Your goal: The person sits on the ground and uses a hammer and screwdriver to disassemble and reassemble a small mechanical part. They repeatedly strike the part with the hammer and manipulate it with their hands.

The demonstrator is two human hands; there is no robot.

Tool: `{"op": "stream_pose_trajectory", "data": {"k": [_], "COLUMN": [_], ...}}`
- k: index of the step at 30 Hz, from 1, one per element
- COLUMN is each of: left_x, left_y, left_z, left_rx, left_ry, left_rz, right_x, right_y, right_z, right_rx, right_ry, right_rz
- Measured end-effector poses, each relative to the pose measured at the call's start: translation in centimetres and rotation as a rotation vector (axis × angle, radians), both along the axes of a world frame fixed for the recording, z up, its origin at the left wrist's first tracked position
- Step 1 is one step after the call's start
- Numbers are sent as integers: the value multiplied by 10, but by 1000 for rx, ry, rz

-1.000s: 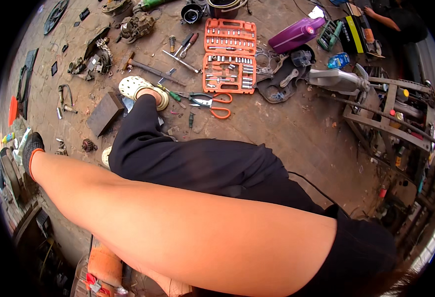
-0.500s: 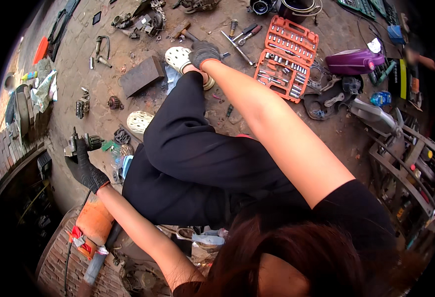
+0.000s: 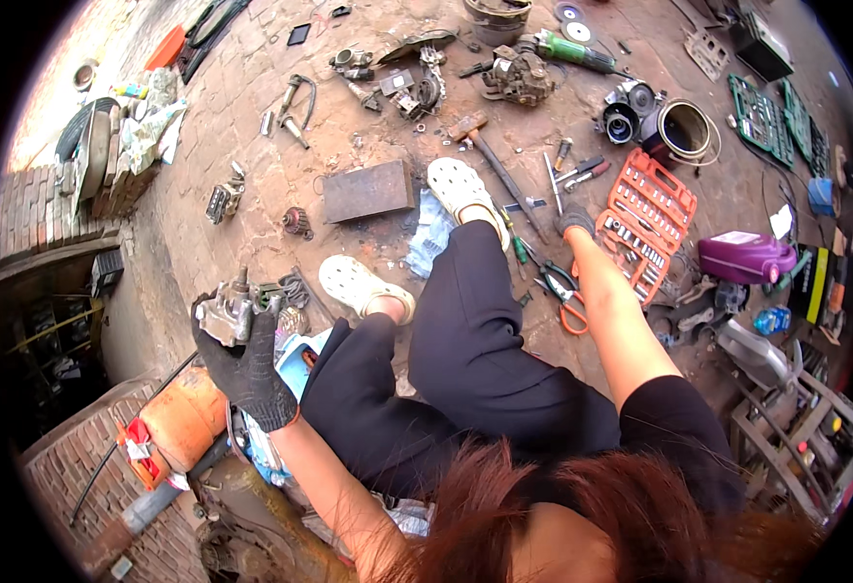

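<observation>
Left hand (image 3: 252, 374)'s gripping a cast-metal part (image 3: 226, 317); right hand (image 3: 575, 222)'s right by the orange socket set (image 3: 655, 182), can't tell its grip. Clog (image 3: 458, 185) between them, metal block (image 3: 368, 191) past the left, hammer (image 3: 502, 173) beyond the right, green angle grinder (image 3: 577, 51) farther out.

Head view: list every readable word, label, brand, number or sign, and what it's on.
None reads clearly enough to quote.
Purple jug: pale label on its upper side, too small to read.
Black-and-yellow box: any print too blurred to read.
Orange socket case: no lettering that can be made out.
Metal part in the left hand: no lettering visible.
</observation>
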State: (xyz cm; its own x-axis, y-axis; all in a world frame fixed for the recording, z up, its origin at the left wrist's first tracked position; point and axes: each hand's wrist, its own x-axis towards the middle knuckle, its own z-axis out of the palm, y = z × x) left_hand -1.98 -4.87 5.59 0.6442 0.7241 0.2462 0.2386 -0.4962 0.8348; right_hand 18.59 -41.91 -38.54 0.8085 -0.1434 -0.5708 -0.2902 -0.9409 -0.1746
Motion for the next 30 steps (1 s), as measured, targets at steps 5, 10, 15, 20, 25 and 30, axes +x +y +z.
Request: {"op": "stream_pose_trajectory", "data": {"k": [5,10,15,20,25,30], "left_x": [8,11,4,0,-12,-7], "left_y": [-16,-30,-35,-39,-26,-12], "left_z": [-2,9,3,12,12,11], "left_rx": [50,-26,-44,-84,-70,218], "left_ry": [-37,-162,-171,-44,-14,43], "left_rz": [-27,-48,-86,-48,-64,-133], "right_x": [2,7,-4,-26,-27,-11], "right_y": [5,-36,-2,56,93,59], "right_z": [-2,-52,-60,-39,-25,-23], "right_rx": [156,403,341,251,178,437], "right_ry": [-238,-74,-66,-14,179,135], "right_rz": [-20,-194,-120,-99,-28,-256]}}
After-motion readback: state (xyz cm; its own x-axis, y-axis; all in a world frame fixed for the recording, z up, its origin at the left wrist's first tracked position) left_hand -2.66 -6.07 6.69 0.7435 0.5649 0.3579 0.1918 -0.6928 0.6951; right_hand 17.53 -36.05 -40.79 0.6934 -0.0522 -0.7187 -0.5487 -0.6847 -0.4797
